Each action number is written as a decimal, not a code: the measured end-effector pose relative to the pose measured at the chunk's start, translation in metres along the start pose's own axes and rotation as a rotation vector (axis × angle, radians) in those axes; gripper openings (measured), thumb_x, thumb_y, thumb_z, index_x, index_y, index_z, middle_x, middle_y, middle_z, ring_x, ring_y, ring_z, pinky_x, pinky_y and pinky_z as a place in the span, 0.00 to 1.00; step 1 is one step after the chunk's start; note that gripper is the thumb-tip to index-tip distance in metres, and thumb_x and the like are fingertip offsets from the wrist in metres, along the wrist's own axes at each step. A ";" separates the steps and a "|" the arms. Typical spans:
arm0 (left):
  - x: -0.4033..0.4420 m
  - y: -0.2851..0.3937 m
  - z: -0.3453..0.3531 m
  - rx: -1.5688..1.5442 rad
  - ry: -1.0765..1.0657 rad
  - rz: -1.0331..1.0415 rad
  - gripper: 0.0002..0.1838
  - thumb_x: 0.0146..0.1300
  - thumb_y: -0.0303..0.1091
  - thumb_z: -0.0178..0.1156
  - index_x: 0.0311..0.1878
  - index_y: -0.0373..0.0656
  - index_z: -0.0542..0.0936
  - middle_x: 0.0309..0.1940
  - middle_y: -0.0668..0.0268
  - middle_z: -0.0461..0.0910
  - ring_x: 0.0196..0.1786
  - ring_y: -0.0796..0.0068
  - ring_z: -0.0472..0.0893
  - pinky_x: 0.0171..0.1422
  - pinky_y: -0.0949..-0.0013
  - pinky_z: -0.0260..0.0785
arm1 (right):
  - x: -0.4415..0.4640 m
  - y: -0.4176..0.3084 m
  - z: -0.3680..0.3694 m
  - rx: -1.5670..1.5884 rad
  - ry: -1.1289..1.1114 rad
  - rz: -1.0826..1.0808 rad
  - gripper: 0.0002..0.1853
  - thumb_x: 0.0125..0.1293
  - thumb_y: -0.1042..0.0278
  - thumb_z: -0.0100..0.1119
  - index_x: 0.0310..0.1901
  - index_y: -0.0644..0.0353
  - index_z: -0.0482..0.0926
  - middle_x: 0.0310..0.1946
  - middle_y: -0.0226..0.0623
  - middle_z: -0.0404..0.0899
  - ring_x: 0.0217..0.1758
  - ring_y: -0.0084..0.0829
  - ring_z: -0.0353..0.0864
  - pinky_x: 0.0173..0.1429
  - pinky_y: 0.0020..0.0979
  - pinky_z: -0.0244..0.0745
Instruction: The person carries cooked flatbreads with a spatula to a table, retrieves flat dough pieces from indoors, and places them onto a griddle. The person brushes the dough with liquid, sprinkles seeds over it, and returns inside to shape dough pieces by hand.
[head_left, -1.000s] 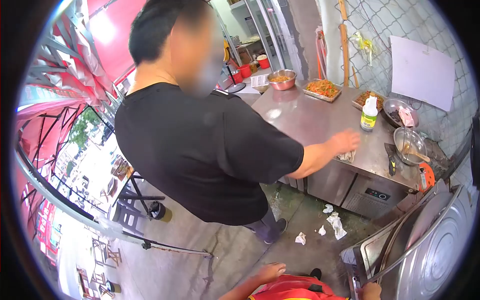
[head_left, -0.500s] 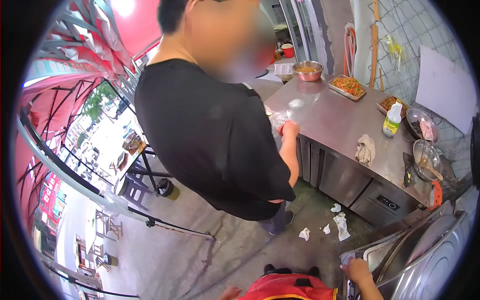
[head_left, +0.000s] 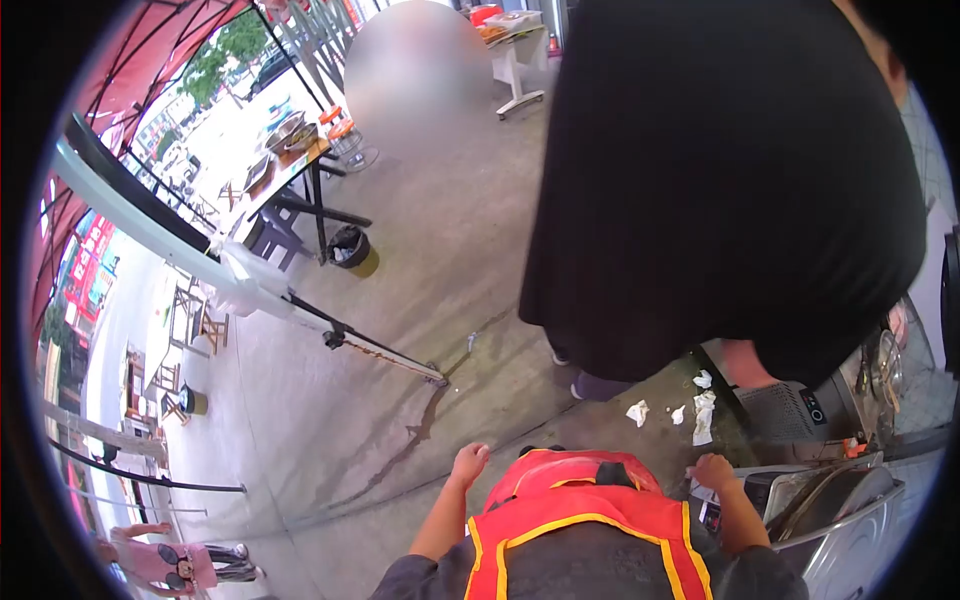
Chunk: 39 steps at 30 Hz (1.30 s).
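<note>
My left hand [head_left: 471, 464] is raised beside the red apron [head_left: 580, 490] with yellow trim, over the concrete floor; its fingers are curled in and nothing shows in them. On the other side of the apron, my right hand [head_left: 711, 471] is at the near corner of the metal rack [head_left: 790, 500] that holds pans and lids. Its fingers are curled, and whether they grip the rack's edge cannot be made out. A person in a black shirt [head_left: 720, 190] stands close in front and hides most of the steel counter [head_left: 790, 415].
Crumpled tissues [head_left: 704, 415] lie on the floor near the counter. A metal pole [head_left: 370, 350] slants across the left. Behind it are a table [head_left: 290, 172] with bowls and a black bin [head_left: 348, 247]. Another person in pink [head_left: 180, 563] is at the lower left.
The view has swung left. The person in black has come closer and now covers the counter top with its food trays and bottle. My left hand has come up fully into view.
</note>
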<state>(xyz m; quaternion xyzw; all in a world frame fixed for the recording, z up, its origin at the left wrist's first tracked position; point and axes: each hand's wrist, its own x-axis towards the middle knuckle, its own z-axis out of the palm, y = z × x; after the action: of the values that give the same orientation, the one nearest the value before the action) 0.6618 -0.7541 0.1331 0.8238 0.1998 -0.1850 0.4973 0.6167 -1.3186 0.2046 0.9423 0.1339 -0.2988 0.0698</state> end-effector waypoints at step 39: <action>0.698 0.166 -0.382 0.187 -0.091 -0.500 0.15 0.60 0.45 0.53 0.27 0.43 0.78 0.23 0.59 0.76 0.29 0.66 0.76 0.30 0.63 0.66 | 0.578 -0.181 -0.273 0.659 -0.212 0.374 0.19 0.53 0.54 0.56 0.38 0.62 0.82 0.40 0.48 0.80 0.47 0.45 0.80 0.52 0.41 0.73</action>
<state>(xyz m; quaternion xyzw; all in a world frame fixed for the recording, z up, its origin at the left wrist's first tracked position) 1.3823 -0.3824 0.0728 0.7821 0.3563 -0.3566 0.3664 1.1666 -0.9663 0.0806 0.8862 -0.1512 -0.4038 -0.1697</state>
